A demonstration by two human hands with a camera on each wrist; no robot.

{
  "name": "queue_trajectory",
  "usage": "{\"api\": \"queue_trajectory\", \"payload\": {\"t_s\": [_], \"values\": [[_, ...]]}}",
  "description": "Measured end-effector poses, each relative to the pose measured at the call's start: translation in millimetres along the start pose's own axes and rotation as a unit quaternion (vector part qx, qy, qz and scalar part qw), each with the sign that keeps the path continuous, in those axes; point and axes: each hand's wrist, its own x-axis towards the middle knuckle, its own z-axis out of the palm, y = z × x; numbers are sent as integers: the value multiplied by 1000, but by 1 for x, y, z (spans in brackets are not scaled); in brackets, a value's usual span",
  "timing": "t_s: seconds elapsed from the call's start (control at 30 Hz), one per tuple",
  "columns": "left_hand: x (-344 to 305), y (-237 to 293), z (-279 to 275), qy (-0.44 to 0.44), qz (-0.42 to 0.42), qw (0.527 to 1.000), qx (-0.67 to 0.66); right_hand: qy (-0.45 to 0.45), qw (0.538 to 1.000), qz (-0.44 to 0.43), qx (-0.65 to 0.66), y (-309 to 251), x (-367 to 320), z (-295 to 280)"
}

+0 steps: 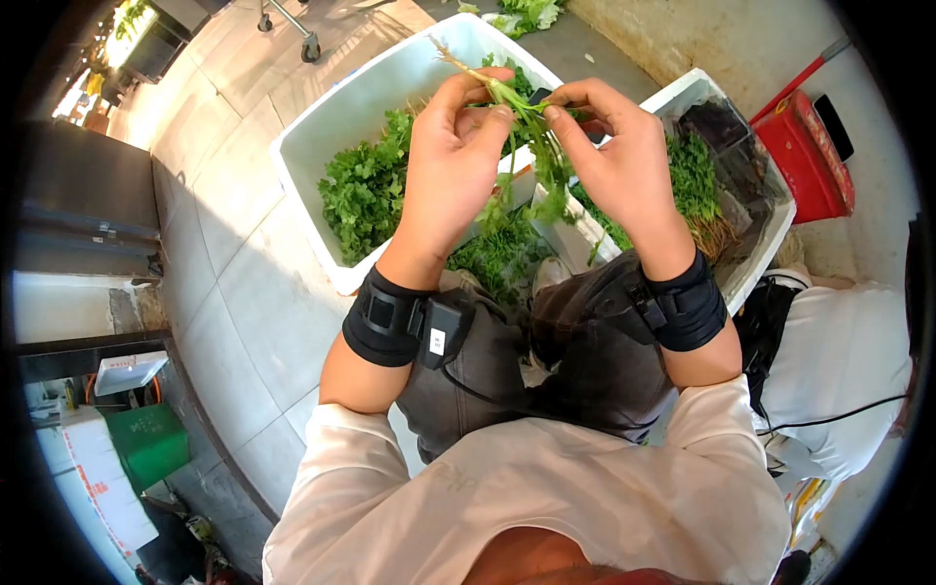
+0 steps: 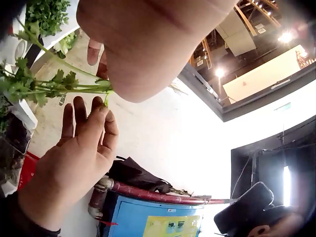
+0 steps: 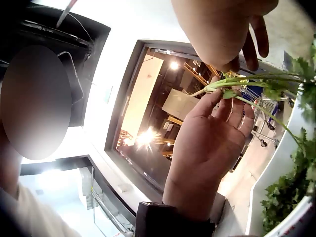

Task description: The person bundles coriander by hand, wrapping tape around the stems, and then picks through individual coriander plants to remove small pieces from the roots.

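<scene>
A coriander plant [image 1: 504,94] with a pale root and long green stems is held up above the boxes. My left hand [image 1: 450,156] grips it near the root end, thumb and fingers around the stem base. Facing it, my right hand [image 1: 624,156] pinches a thin green stem at the plant's base between thumb and fingertips, clear in the left wrist view, where the right hand [image 2: 81,153] is seen from its back. The leafy stems [image 3: 276,81] trail away from both hands in the right wrist view. In the head view the leaves hang down between the wrists.
A large white foam box [image 1: 302,166] with bunches of coriander [image 1: 366,185] stands front left. Another white box [image 1: 775,234] at right holds more greens. Loose greens [image 1: 502,258] lie between the person's feet. A red dustpan [image 1: 804,161] leans by the wall; another person [image 1: 834,361] sits right.
</scene>
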Motion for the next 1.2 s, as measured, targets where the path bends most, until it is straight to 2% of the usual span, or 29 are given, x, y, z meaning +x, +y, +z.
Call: {"api": "queue_trajectory", "payload": {"t_s": [0.17, 0.27, 0.33, 0.47, 0.53, 0.67, 0.77, 0.93, 1.03, 1.2], "values": [[3, -7, -2, -8, 25, 999, 32, -18, 999, 39, 1, -7, 0, -3], [4, -8, -1, 7, 16, 1000, 16, -30, 998, 3, 61, -3, 0, -1], [3, -5, 2, 27, -16, 998, -52, -46, 996, -77, 17, 0, 0, 0], [2, -2, 6, 25, -35, 997, -57, -37, 991, -123, -25, 3, 1, -3], [2, -1, 6, 18, -4, 1000, -7, -41, 990, -134, -30, 4, 1, -4], [4, -8, 6, -12, 26, 1000, 2, -23, 987, -160, -26, 8, 3, -2], [4, -11, 5, -29, 33, 999, 29, -3, 984, -167, -54, 9, 4, -5], [5, -14, 2, -69, 35, 994, 71, 2, 988, -154, -24, 12, 4, -4], [3, -11, 3, -91, -1, 994, 67, 2, 990, -143, -19, 10, 4, -4], [3, -10, 5, -114, -5, 992, 55, -2, 991, -135, -10, 9, 3, -5]]}}
